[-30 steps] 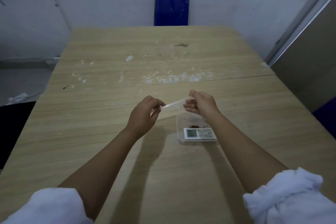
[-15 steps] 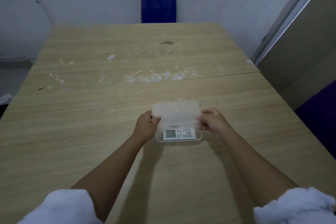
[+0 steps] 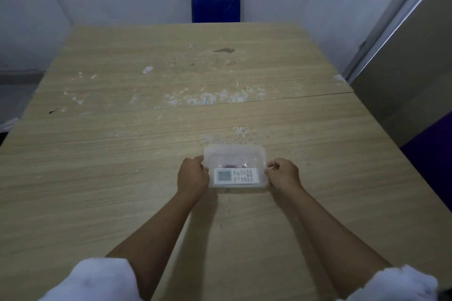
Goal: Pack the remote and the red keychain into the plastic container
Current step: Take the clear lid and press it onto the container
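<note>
Container: your plastic container (image 3: 234,151) sits on the tabletop (image 3: 122,154) just ahead of you, at 12 o'clock from your forearms; a clear lid appears to lie over it, though whether it is pressed home you cannot tell from here
Remote: the white remote (image 3: 236,175) lies flat inside along the 6 o'clock wall, screen toward 9 o'clock
Keychain: the red keychain (image 3: 232,166) shows as a dark red strip inside, just beyond the remote toward 12 o'clock
Left hand: your left hand (image 3: 193,176) is curled around the 9 o'clock end of the box, fingers closed against its rim
Right hand: your right hand (image 3: 283,173) pinches the 3 o'clock end, fingers bent onto the rim
Handling: thin, light, slick plastic that likely flexes; hold it by the short ends at the rim, and press the corners evenly so the walls do not bow
Progress: both items look packed; seating the lid seems the step in hand
</note>
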